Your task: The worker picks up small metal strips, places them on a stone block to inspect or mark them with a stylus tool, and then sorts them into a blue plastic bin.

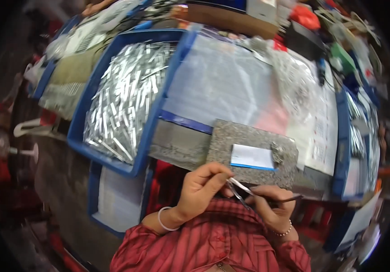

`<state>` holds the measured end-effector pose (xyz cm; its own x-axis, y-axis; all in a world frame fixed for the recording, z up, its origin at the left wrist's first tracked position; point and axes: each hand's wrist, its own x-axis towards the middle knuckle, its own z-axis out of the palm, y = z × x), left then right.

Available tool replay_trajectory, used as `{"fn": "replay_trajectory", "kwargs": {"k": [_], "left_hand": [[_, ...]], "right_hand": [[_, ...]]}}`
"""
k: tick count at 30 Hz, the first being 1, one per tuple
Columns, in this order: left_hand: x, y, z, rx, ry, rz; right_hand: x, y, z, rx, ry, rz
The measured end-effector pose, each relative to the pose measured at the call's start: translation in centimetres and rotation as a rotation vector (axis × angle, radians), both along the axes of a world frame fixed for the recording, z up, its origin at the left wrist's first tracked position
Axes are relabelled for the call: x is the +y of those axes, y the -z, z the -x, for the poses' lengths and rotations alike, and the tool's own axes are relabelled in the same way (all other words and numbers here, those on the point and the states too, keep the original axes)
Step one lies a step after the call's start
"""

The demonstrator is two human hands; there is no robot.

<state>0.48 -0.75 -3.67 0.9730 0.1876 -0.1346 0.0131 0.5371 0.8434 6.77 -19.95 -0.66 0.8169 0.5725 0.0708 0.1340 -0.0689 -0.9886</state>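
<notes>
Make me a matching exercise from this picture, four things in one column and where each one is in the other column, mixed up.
Things:
1. blue plastic bin of silver metal strips
2. grey speckled stone slab
3. thin metal tweezers
4. white bangle

Places:
A. on the left wrist
B. between the left hand and right hand
C. left of the clear plastic sheet
D. under a small white card

Pairs: 1-C, 2-D, 3-B, 4-A

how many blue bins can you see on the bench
3, perhaps more hidden at the rim: one full of silver metal strips at centre-left, one below it holding white sheets, one at the right edge.
</notes>
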Motion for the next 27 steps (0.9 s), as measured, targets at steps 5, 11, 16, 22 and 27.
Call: {"fn": "replay_trajectory", "kwargs": {"k": [5,11,16,22,27], "left_hand": [[-0.8,0.5,-0.6,-0.048,0.022,0.034],[-1.2,0.4,-0.5,-0.026,-0.006,0.03],[-1.4,0.6,-0.9,-0.008,-0.001,0.039],[-1.8,0.6,-1.2,-0.006,-0.009,0.066],[-1.7,0.7,-0.9,0.009,0.05,-0.061]], "right_hand": [[-0.7,-0.3,-0.3,-0.296,-0.06,0.191],[-1.0,0.2,0.0,-0.426,-0.027,0.19],[-1.1,0.5,-0.4,-0.519,-0.019,0.147],[-1.3,1.4,-0.5,-0.524,-0.02,0.12],[-0.6,2.2,0.3,-0.482,-0.098,0.114]]}}
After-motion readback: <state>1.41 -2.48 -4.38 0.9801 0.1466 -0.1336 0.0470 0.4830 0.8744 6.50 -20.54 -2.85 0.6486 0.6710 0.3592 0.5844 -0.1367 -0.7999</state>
